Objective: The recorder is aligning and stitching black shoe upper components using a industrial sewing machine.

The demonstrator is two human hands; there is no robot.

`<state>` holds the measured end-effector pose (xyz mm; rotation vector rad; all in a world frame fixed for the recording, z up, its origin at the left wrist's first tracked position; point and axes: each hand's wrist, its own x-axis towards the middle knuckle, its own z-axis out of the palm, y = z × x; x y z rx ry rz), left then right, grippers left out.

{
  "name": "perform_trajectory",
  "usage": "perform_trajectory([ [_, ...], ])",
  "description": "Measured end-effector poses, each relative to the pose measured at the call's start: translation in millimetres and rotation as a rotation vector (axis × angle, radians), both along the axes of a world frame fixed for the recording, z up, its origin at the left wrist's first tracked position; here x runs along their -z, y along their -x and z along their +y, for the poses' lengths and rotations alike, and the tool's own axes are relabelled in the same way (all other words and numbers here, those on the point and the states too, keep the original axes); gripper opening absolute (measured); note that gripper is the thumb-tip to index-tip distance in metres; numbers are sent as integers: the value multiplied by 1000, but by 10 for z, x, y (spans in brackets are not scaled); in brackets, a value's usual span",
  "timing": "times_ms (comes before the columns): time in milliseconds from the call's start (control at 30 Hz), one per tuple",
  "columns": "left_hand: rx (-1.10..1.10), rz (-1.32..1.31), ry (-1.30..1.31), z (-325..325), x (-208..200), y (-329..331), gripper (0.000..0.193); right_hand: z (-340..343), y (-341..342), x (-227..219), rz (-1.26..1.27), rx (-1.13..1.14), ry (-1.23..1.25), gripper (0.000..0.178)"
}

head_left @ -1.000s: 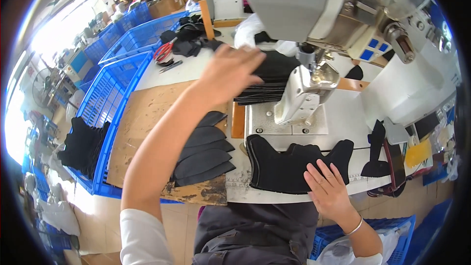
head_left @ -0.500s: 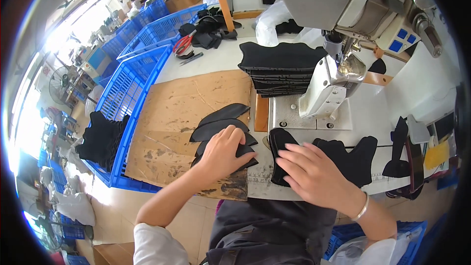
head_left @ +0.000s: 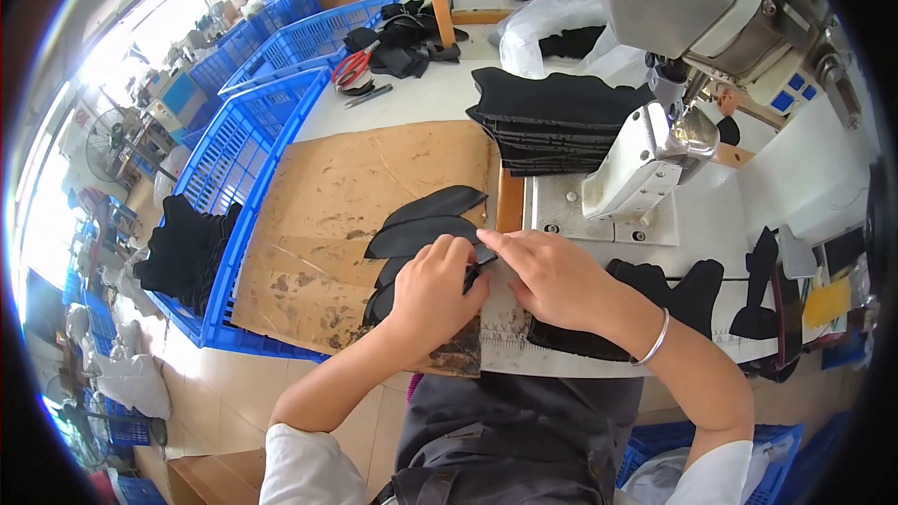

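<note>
Overlapping black leaf-shaped fabric pieces (head_left: 427, 208) lie fanned out on the worn brown cardboard (head_left: 323, 178). My left hand (head_left: 435, 285) is over the near end of the fan, its fingers curled and closed on one of the pieces. My right hand (head_left: 557, 276) meets it from the right, index fingertip against the edge of that same black fabric piece; its other fingers are bent and partly hidden. Under my right wrist, at the table's front edge, are black cut fabric pieces (head_left: 585, 339), partly covered. Another black cut piece (head_left: 687, 295) lies further right.
The sewing machine (head_left: 645, 159) stands at the right, with a thick stack of black fabric panels (head_left: 561, 103) behind its post. Red-handled scissors (head_left: 354, 65) and small metal snips (head_left: 369, 96) lie at the back. Blue crates (head_left: 309, 93) flank the table's left side.
My right hand has left the black pieces at the front edge and moved left to meet my left hand. My left hand has shifted slightly right, its fingers now more curled.
</note>
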<state>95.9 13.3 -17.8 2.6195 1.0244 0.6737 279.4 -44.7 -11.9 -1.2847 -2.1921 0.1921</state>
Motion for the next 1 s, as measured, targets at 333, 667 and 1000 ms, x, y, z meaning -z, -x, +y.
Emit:
perform_trajectory([
  [333,-108,-116,469,131,-94,-10,29,105,126,-124,-49,55,168,39],
  [667,-78,-204,485,349,100,112,16,183,183,20,-15,-113,-243,29],
  [1000,-229,-353,582,568,-163,666,18,192,199,179,-232,-176,-91,13],
])
